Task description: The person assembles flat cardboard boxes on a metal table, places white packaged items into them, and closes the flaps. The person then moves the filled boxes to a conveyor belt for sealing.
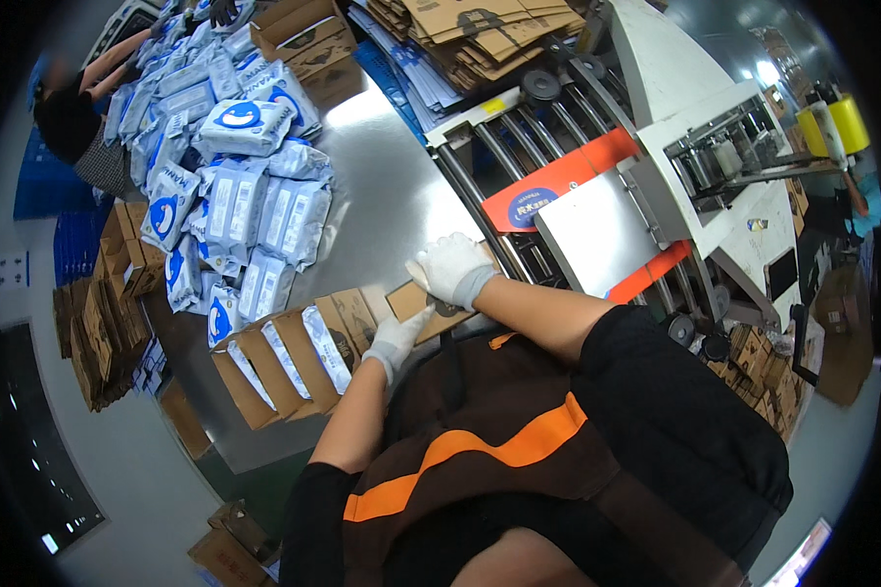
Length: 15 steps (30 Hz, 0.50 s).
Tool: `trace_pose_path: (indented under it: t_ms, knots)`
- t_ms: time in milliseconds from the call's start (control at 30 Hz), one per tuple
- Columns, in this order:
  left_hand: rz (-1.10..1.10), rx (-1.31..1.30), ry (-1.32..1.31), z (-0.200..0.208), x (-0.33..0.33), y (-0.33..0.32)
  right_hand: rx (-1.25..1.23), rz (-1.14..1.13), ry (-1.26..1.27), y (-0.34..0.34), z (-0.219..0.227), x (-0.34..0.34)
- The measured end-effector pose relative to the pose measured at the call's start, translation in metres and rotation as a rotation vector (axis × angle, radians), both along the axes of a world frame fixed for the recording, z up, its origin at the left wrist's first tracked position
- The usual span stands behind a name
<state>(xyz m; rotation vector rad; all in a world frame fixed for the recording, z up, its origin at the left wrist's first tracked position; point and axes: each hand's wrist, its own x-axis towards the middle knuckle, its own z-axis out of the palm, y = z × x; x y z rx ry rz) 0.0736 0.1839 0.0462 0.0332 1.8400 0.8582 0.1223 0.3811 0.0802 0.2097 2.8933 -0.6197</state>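
Just left of the roller machine (pixel 602 230), a brown carton (pixel 404 300) sits on the worktop (pixel 387 186) under both gloved hands. The right hand (pixel 455 269) lies palm down over it, fingers loosely bent; the left hand (pixel 395 342) meets its near-left end, though whether it grips I cannot tell. The step in hand looks like pressing or steadying the carton; the next move seems to call for even, square pressure from both sides. Its cardboard is matte and stiff-edged, the gloves white and knitted. Farther left of the machine, open cartons (pixel 276 374) hold pale packs on edge; beyond them, also to its left, rise soft, pillow-shaped packs (pixel 235 210) in glossy, creased blue-and-white film. The worktop is smooth, reflective metal.
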Motion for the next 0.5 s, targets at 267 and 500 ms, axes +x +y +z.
trace_pose_path:
  t_ms: [267,500]
  knots:
    - [-0.552,0.008,0.024,0.009,0.037,0.079,0.087,-0.102,-0.026,0.062,0.008,0.072]
    - [-0.360,-0.113,1.673,0.077,0.023,0.021,-0.452,-0.347,0.551,0.034,0.017,0.120]
